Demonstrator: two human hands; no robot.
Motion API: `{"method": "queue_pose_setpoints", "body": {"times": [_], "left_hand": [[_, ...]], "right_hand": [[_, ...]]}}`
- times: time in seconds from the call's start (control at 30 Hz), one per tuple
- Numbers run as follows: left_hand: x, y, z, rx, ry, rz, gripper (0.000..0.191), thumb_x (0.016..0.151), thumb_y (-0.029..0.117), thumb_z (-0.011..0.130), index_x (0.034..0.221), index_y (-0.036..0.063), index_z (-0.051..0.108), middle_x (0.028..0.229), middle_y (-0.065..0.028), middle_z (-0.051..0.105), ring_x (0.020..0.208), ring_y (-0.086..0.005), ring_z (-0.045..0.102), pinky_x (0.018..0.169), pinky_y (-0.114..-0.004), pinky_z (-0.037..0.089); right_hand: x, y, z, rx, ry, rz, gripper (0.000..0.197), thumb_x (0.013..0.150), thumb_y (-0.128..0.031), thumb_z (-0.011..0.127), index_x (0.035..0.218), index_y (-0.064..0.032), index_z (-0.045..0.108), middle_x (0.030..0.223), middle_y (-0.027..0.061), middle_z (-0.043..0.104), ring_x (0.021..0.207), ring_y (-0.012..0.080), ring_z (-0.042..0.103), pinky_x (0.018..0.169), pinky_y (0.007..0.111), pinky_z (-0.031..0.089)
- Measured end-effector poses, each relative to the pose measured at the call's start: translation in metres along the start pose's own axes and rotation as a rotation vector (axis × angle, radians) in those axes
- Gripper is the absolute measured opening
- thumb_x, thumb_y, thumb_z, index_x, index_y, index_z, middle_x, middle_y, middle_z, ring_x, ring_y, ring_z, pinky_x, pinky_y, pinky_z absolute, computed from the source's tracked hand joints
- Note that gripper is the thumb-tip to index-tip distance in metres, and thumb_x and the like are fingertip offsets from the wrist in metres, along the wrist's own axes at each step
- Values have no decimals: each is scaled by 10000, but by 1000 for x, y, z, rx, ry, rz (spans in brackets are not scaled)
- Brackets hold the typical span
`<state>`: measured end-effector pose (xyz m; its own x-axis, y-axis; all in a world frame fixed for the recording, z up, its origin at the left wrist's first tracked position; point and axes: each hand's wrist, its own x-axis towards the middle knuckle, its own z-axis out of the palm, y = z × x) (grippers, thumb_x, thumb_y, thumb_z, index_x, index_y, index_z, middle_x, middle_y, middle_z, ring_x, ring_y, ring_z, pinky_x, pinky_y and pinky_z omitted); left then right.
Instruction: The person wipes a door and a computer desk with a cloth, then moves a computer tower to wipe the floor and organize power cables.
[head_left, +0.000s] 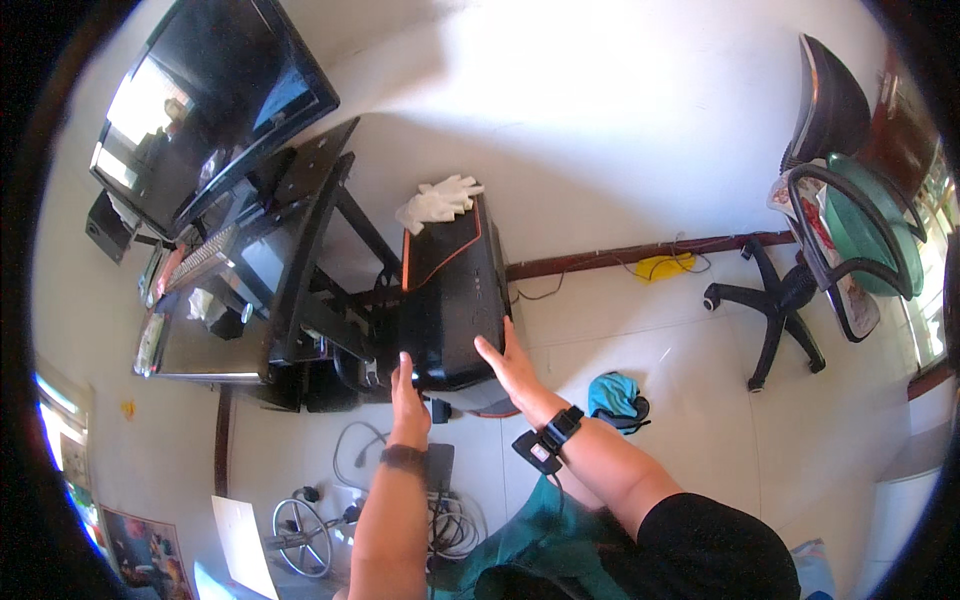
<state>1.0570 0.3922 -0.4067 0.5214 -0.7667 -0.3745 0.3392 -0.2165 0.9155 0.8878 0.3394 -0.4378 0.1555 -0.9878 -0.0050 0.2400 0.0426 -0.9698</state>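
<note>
A black computer tower case (457, 315) with orange trim stands on the tiled floor beside the desk. My left hand (409, 401) is at the near left edge of the case, fingers pointing up and away. At the near right edge is my right hand (510, 364), its thumb spread from the fingers. Both hands flank the case with nothing grasped between their fingers; whether the fingertips touch it is unclear. White gloves (440, 202) lie on the far end of the case top. Bands with small devices are strapped around both wrists.
At the left, a glass-topped desk (210, 330) holds a monitor (217, 105) and keyboard (201, 259). Coiled cables (454, 525) lie near my legs. A turquoise cloth item (615, 397) and a yellow cloth (665, 267) are on the floor. An office chair (784, 300) stands at right.
</note>
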Motion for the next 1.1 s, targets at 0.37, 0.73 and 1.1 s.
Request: {"method": "queue_pose_setpoints", "body": {"times": [0.37,0.73,1.1], "left_hand": [[-47,-15,-56,-90,-33,-4,543,870,469,532,1201,39,507,1160,-46,560,1034,-180,507,920,-320,366],[-146,-20,-133,-50,-106,-47,454,953,414,361,1170,41,503,1078,-65,534,960,-148,496,811,-284,409],[-189,-38,-213,-113,-92,64,530,941,444,383,1272,32,419,1220,-69,509,1104,-205,477,976,-365,347]], "right_hand": [[-77,-13,7,-87,-137,123,1076,789,-582,557,1371,105,-33,1430,329,-38,1361,375,-63,1099,422,25],[-181,-40,10,-19,-528,553,1128,804,-453,627,1327,96,-209,1449,256,-79,1364,299,-22,1104,369,74],[-197,-74,1,226,-960,1119,1164,778,-502,638,1313,132,-179,1454,249,-111,1375,268,33,1102,387,172]]}}
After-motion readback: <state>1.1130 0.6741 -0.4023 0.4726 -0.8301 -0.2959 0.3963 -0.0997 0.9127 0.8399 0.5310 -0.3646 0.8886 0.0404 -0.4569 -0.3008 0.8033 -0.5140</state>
